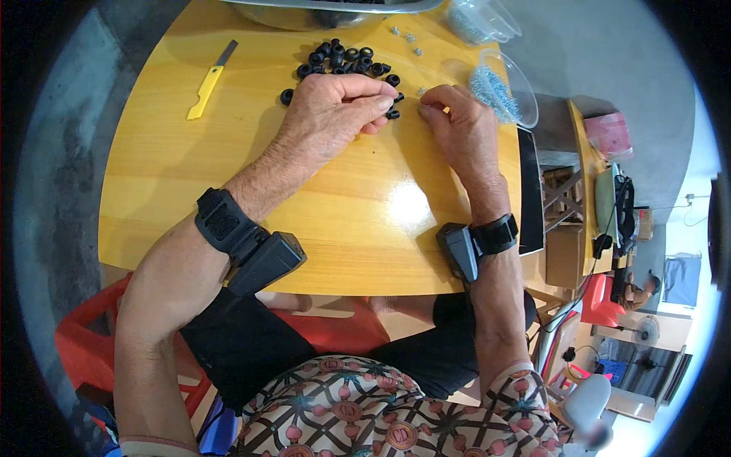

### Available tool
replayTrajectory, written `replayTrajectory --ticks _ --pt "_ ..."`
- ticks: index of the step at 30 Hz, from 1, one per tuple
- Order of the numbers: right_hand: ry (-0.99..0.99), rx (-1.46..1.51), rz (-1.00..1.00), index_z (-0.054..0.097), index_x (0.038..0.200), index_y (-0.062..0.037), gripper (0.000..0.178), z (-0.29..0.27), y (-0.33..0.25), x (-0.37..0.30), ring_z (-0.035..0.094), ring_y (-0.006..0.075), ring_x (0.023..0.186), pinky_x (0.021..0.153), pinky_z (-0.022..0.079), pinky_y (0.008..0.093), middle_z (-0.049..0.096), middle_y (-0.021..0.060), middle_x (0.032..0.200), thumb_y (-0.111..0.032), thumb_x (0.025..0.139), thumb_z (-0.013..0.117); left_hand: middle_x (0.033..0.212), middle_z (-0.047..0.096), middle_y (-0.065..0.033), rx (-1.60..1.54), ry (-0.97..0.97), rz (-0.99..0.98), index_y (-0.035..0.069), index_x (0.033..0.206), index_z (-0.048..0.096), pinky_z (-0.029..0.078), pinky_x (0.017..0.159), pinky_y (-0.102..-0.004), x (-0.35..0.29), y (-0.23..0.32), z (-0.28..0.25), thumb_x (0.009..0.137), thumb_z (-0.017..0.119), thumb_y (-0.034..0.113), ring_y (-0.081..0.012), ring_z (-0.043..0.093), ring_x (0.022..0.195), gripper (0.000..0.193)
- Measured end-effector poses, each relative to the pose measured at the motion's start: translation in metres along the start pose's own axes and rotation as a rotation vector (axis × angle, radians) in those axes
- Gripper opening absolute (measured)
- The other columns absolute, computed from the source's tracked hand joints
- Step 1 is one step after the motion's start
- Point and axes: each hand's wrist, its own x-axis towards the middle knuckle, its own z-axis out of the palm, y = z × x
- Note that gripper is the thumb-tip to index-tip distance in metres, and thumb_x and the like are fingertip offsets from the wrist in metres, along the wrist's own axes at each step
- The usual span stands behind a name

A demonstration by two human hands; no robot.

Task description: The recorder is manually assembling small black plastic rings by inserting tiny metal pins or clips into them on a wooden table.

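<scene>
My left hand [335, 110] is closed in a pinch at the near right side of a loose heap of small black round parts [336, 59]. A small black part [393, 114] shows right at its fingertips. To the right, my right hand [464, 126] has thumb and forefinger pressed together; whatever lies between them is too small or hidden to make out. A gap of bare table separates the two hands. Beside the right hand stands a clear plastic tub [525, 95] holding many small shiny bluish-silver pieces [491, 87].
A yellow-handled knife [205, 91] lies at the left of the yellow table [251, 198]. A metal basin [289, 17] stands at the far edge, with a second clear tub [487, 23] to its right. Several loose silver pieces [410, 36] lie between. A person [638, 292] is in the background.
</scene>
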Motion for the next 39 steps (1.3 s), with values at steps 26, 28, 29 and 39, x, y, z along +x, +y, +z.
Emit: replayTrajectory --ticks 26,28,29,39 --pt "0.011 0.139 0.055 0.069 0.086 -0.0026 0.012 -0.002 -0.005 -0.009 0.065 0.0292 0.073 0.066 0.051 0.0357 0.065 0.0138 0.080 -0.009 0.075 0.071 0.085 0.068 -0.0040 0.042 -0.027 0.004 0.001 0.108 0.068 0.052 0.071 -0.0215 -0.002 0.005 -0.002 0.093 0.060 0.018 -0.0080 0.062 0.076 0.024" --pt "0.016 0.130 0.039 0.069 0.085 -0.0031 0.011 0.000 -0.003 -0.010 0.065 0.0300 0.074 0.067 0.051 0.0364 0.065 0.0137 0.080 -0.008 0.076 0.071 0.085 0.068 -0.0042 0.062 -0.027 0.000 0.001 0.108 0.068 0.052 0.071 -0.0215 -0.002 0.006 -0.001 0.093 0.059 0.018 -0.0081 0.062 0.077 0.024" --pt "0.040 0.118 0.054 0.069 0.085 -0.0032 0.010 0.000 -0.002 -0.010 0.065 0.0305 0.074 0.067 0.051 0.0366 0.065 0.0137 0.080 -0.008 0.076 0.070 0.085 0.068 -0.0044 0.067 -0.014 -0.001 0.001 0.108 0.068 0.052 0.071 -0.0217 -0.003 0.006 0.000 0.093 0.059 0.017 -0.0084 0.063 0.077 0.024" --pt "0.066 0.087 -0.003 0.069 0.084 -0.0047 0.009 0.010 -0.020 -0.002 0.064 0.0332 0.075 0.065 0.050 0.0395 0.064 0.0145 0.080 -0.012 0.078 0.067 0.088 0.068 -0.0054 0.047 -0.019 0.008 0.000 0.109 0.067 0.053 0.072 -0.0221 -0.001 0.003 -0.003 0.092 0.061 0.018 -0.0098 0.063 0.078 0.026"
